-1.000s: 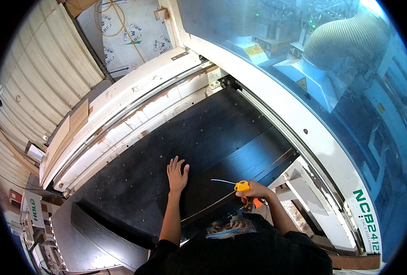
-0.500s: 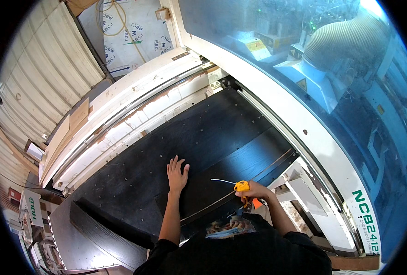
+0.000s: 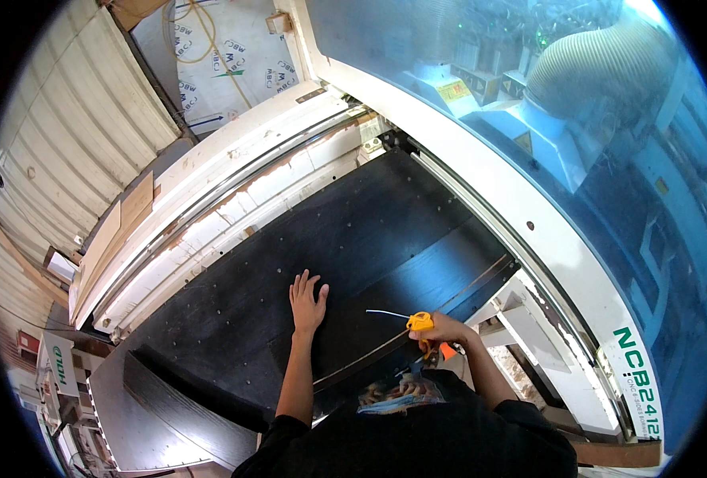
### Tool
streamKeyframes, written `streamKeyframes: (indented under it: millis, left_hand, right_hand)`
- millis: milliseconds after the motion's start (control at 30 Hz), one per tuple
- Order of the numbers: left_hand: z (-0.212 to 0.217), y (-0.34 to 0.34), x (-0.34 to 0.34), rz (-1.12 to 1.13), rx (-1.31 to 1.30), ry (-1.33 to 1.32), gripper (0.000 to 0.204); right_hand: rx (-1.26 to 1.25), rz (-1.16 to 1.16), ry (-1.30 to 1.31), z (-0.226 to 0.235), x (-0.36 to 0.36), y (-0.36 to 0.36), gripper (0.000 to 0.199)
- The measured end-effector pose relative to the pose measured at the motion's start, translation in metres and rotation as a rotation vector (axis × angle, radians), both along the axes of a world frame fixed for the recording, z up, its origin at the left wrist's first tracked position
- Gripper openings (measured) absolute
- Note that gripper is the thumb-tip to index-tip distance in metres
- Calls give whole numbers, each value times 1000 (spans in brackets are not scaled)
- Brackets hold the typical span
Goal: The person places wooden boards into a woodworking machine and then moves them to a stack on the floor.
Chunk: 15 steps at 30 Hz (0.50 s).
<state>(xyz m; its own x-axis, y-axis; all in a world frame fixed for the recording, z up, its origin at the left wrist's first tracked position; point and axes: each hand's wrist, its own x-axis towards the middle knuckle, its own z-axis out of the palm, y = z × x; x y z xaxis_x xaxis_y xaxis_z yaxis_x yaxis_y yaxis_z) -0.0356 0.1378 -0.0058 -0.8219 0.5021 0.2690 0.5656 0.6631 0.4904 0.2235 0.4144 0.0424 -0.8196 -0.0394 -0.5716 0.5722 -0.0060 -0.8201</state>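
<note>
My left hand (image 3: 307, 307) lies flat with its fingers spread, at the left part of a dark wood-grain panel (image 3: 421, 277). A narrow groove runs along the panel's near side. Closed around a yellow air blow gun (image 3: 420, 322) is my right hand (image 3: 444, 328), close to the panel's near edge. The gun's thin pale nozzle points left over the panel. Beneath the panel is a black machine bed (image 3: 353, 211) dotted with small holes. An orange piece (image 3: 448, 351) shows just below my right hand.
A white machine frame (image 3: 513, 195) with a blue see-through cover (image 3: 465, 88) rises on the right, a ribbed hose (image 3: 600, 76) behind it. White rails (image 3: 234, 191) border the bed's far left side. Another dark board (image 3: 186, 406) lies at the near left.
The view has shifted very slightly. Both hands, the blow gun and the panel keep their places.
</note>
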Motion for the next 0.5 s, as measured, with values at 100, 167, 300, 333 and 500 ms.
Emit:
streamKeyframes:
  millis: [100,167,300,333,500]
  left_hand:
    - [-1,0,-1,-1,1,4,49]
    - [-1,0,-1,-1,0,1,48]
    - [0,1,-1,3,-10,-6,48]
    - [0,1,-1,3,-12,-5,48]
    - [-2,0,-2,-2,-9,5,50]
  right_hand:
    - [-47,35,26,3,-2,1,66]
    - [-37,27,23,5,-1,0,64]
    - [-2,7,9,8,-1,0,61]
    - [-9,11,16,8,-1,0,61]
    - [-31,25,25,-2,-2,1,61]
